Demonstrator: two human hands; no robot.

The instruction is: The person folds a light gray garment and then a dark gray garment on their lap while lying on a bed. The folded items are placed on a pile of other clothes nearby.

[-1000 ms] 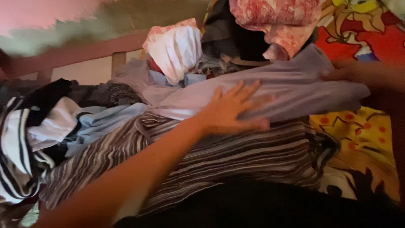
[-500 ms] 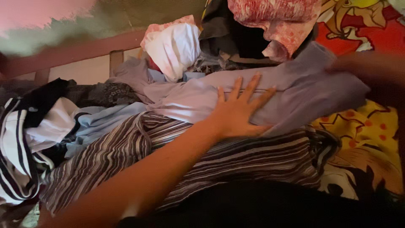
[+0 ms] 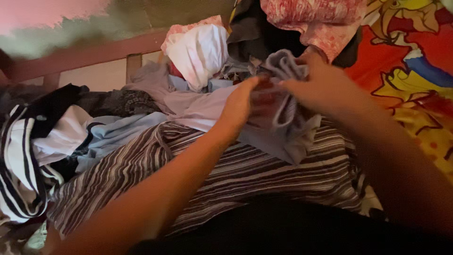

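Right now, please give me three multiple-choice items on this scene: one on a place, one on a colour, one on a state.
1. Where does the pale lilac garment lie?
A. on the striped cloth
B. on the floor
C. inside a box

2. What colour is the bundle beside the wooden rail?
A. green
B. white
C. orange

3. How is the lilac garment held?
A. spread flat under one palm
B. untouched
C. bunched between both hands

Answers:
1 A: it rests on the brown-and-white striped cloth.
2 B: the white bundle sits by the wooden rail.
3 C: the left hand and right hand gather it together.
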